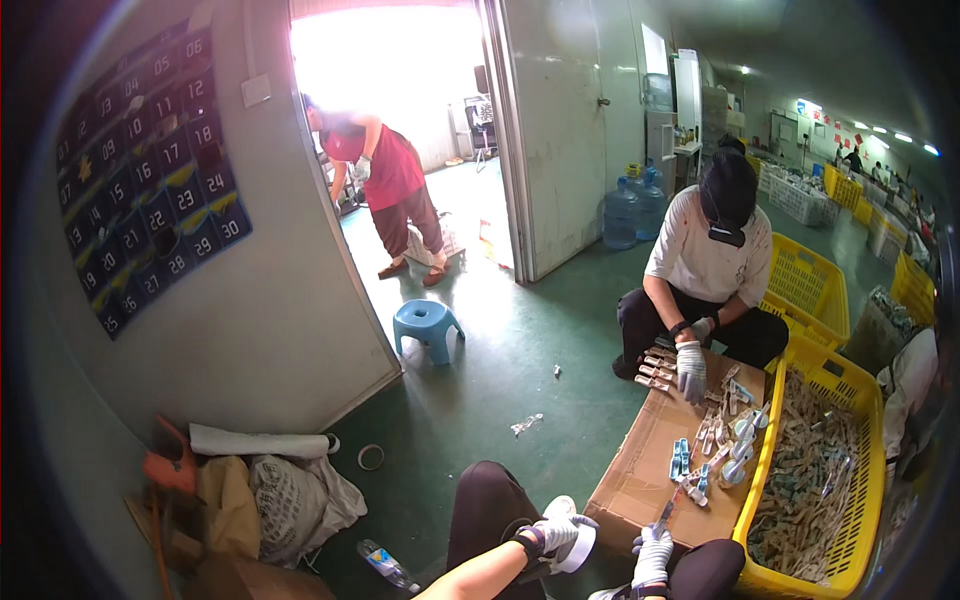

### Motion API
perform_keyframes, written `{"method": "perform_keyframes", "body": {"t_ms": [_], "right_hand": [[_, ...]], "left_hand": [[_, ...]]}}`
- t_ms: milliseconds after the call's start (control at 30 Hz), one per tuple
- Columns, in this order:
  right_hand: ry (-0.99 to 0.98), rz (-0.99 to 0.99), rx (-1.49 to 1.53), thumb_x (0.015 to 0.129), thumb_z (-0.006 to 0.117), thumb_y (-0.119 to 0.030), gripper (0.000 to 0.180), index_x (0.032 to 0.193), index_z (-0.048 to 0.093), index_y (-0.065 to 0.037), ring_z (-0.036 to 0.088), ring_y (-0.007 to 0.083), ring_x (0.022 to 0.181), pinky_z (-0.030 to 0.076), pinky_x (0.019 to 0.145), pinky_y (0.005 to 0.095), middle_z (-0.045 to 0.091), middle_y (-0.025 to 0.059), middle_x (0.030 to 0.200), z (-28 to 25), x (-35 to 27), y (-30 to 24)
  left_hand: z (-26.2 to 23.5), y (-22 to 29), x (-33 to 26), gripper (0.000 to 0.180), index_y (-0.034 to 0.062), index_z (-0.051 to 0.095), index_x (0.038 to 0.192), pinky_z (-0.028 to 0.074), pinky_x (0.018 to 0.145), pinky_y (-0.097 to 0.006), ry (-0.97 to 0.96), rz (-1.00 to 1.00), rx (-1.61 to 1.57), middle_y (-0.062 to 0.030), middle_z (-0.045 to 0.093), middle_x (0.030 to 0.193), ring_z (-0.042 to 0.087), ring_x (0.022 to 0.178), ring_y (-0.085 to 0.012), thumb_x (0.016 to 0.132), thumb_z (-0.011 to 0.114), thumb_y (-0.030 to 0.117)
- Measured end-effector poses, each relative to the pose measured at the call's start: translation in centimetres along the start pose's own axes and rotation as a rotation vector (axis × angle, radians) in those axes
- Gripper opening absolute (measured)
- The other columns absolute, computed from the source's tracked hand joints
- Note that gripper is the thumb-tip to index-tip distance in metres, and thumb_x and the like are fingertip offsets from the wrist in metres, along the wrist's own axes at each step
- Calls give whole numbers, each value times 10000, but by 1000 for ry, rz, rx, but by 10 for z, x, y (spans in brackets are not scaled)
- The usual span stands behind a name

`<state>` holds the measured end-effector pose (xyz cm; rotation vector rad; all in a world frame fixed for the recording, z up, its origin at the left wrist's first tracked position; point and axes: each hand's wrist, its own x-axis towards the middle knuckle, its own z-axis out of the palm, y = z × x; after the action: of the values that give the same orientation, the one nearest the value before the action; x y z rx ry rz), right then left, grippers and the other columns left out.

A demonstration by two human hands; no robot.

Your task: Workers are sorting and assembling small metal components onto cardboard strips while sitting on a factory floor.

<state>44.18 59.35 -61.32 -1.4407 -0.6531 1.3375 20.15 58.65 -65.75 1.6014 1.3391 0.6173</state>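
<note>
My left hand (pixel 556 536), in a pale knitted glove, is closed around a white roll (pixel 580 550) that looks like tape. My gloved right hand (pixel 652 556), by the near edge of a cardboard box (pixel 625 480), pinches a slim pale piece (pixel 665 514) whose kind I cannot make out. On the box, beyond my right hand, lie blue-and-white clothespins (pixel 680 458) in a small group. Loose pale clothespins (pixel 712 432) are scattered farther back, with white-and-blue round pieces (pixel 738 462) at the right edge.
A yellow crate (pixel 868 470) full of clothespins stands right of the box. Opposite me, a co-worker's gloved hand (pixel 691 370) rests beside a row of clothespins (pixel 655 372). A blue stool (pixel 425 325), sacks (pixel 290 500) and a plastic bottle (pixel 386 566) are leftward. Another person (pixel 385 170) bends in the doorway.
</note>
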Motion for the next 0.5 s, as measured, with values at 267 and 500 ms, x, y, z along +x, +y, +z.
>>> {"method": "perform_keyframes", "body": {"t_ms": [267, 500], "right_hand": [[-13, 12, -22, 902, 590, -105, 105, 977, 518, -115, 432, 80, 428, 353, 377, 222, 517, 0, 625, 10, -5, -3], [17, 10, 64, 902, 605, -80, 110, 966, 521, -109, 449, 97, 427, 362, 363, 229, 511, 4, 614, 0, 7, 9]], "left_hand": [[25, -118, 47, 458, 31, 587, 1237, 396, 646, -248, -269, -158, -794, -31, 616, 921, 510, 715, -144, 846, 351, -13], [30, -132, 75, 383, 9, 550, 1274, 392, 488, -263, -560, -470, -1536, -25, 595, 807, 479, 527, -138, 967, 335, 84]]}}
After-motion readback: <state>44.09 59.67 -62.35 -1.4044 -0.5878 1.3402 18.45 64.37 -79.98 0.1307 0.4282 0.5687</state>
